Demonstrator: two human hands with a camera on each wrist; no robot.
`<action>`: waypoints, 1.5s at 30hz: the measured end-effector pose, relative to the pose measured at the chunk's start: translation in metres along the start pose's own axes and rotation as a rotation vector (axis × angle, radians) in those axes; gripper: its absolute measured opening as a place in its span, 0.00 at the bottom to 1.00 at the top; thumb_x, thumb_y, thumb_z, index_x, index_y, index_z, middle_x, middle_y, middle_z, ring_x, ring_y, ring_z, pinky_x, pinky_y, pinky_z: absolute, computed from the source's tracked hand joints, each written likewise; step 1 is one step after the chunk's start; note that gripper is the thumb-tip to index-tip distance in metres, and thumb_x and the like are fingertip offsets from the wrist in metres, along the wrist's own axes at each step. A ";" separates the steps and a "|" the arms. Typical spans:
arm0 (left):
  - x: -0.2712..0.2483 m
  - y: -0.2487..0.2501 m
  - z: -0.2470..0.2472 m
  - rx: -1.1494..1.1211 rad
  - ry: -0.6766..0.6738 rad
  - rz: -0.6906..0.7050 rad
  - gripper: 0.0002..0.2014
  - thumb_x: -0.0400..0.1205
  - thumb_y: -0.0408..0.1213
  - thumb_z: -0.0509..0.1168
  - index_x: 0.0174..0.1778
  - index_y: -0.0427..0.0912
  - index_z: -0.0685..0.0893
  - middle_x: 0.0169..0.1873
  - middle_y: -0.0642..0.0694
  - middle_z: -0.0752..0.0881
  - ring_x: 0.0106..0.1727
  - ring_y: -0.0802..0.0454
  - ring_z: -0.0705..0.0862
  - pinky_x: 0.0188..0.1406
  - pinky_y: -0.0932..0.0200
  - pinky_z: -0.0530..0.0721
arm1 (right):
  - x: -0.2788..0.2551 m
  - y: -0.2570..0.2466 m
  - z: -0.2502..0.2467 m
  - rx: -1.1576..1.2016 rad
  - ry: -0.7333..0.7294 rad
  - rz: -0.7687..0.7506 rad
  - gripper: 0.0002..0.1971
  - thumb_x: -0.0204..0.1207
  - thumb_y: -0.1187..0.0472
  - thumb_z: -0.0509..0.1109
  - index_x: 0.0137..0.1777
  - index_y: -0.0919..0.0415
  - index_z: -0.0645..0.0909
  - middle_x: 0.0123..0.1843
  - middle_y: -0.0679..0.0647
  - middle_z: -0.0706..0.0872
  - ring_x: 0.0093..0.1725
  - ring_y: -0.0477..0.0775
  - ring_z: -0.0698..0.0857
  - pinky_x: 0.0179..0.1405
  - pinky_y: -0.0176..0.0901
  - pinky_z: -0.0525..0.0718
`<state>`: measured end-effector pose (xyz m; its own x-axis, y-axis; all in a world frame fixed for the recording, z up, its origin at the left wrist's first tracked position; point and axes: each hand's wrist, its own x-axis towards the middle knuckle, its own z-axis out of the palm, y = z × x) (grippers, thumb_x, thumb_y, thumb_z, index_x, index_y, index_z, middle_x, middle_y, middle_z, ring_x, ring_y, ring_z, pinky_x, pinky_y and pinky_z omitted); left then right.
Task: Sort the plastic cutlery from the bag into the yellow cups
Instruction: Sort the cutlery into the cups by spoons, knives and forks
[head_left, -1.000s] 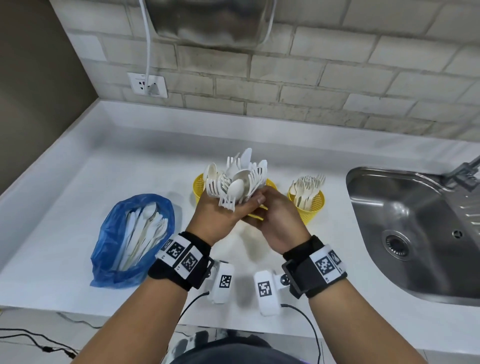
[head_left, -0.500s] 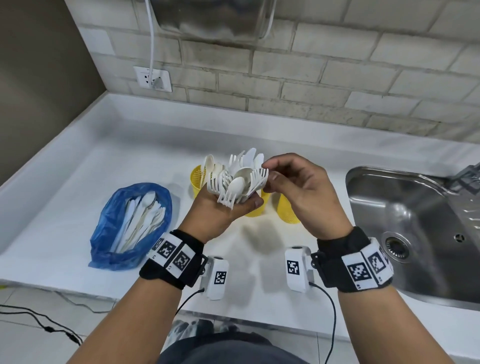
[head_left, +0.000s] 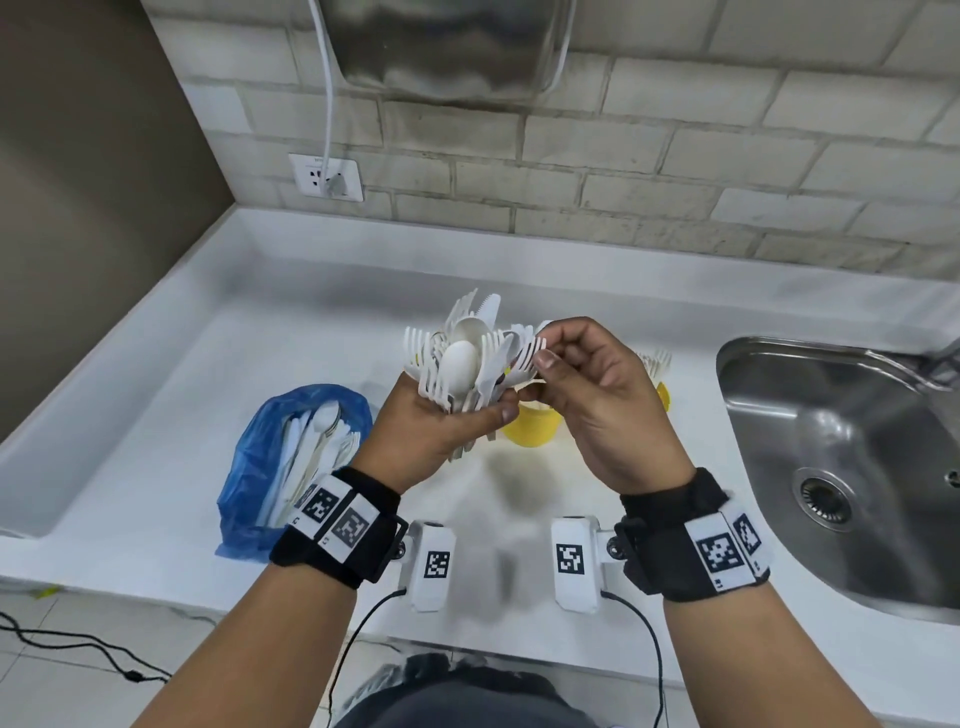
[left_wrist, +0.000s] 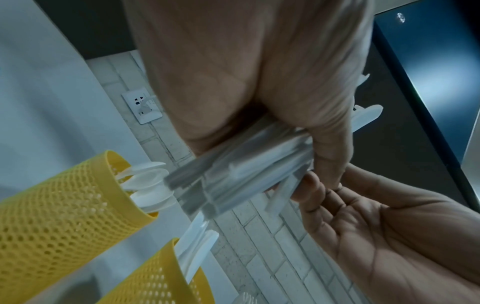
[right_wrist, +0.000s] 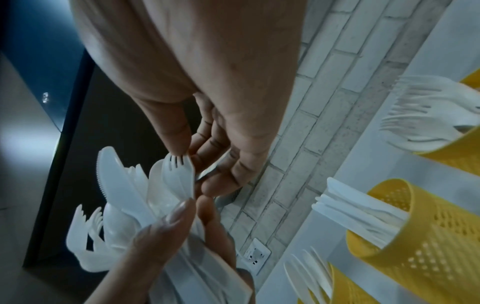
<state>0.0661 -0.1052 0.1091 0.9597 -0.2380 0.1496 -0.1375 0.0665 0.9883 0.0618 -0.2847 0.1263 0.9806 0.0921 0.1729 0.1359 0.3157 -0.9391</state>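
Observation:
My left hand (head_left: 467, 410) grips a mixed bundle of white plastic cutlery (head_left: 462, 358) upright above the counter; its handles (left_wrist: 239, 170) stick out below the fist. To the bundle's right, my right hand (head_left: 540, 358) pinches the head of one fork (right_wrist: 179, 172) between thumb and finger. A serrated knife (right_wrist: 114, 179) stands beside that fork. Three yellow mesh cups stand behind the hands: one with spoons (left_wrist: 64, 205), one with knives (right_wrist: 415, 226), one with forks (right_wrist: 462, 152). The blue bag (head_left: 291, 457) with more cutlery lies at the left.
A steel sink (head_left: 841, 457) is sunk into the white counter (head_left: 156, 415) at the right. A wall socket (head_left: 327, 176) with a white cable sits on the brick wall behind. Both hands partly hide the yellow cups in the head view.
My right hand rose from low by the cups to the right side of the bundle and now pinches a fork head. The left hand has lifted the bundle slightly.

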 end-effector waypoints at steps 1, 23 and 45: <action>0.001 -0.002 -0.004 0.000 0.011 -0.007 0.20 0.76 0.20 0.77 0.45 0.55 0.95 0.41 0.47 0.94 0.42 0.47 0.90 0.46 0.42 0.89 | 0.002 0.001 0.002 0.007 0.000 0.010 0.06 0.81 0.67 0.68 0.55 0.67 0.78 0.50 0.68 0.84 0.41 0.64 0.89 0.46 0.52 0.88; 0.012 0.004 -0.071 0.368 -0.036 0.203 0.24 0.73 0.23 0.80 0.47 0.60 0.84 0.41 0.65 0.90 0.41 0.64 0.86 0.44 0.69 0.84 | 0.021 0.006 0.037 -0.298 -0.005 -0.093 0.08 0.81 0.71 0.69 0.44 0.62 0.87 0.41 0.50 0.89 0.41 0.48 0.86 0.44 0.37 0.84; 0.021 -0.006 -0.088 0.104 0.055 0.031 0.19 0.77 0.21 0.77 0.51 0.53 0.91 0.45 0.60 0.94 0.50 0.62 0.92 0.49 0.71 0.85 | 0.046 0.016 0.046 -0.245 -0.073 -0.066 0.02 0.82 0.63 0.72 0.51 0.59 0.85 0.48 0.55 0.88 0.49 0.59 0.86 0.52 0.51 0.88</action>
<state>0.1087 -0.0256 0.1039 0.9661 -0.1839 0.1810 -0.1894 -0.0290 0.9815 0.1026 -0.2320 0.1332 0.9570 0.1497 0.2485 0.2378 0.0857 -0.9675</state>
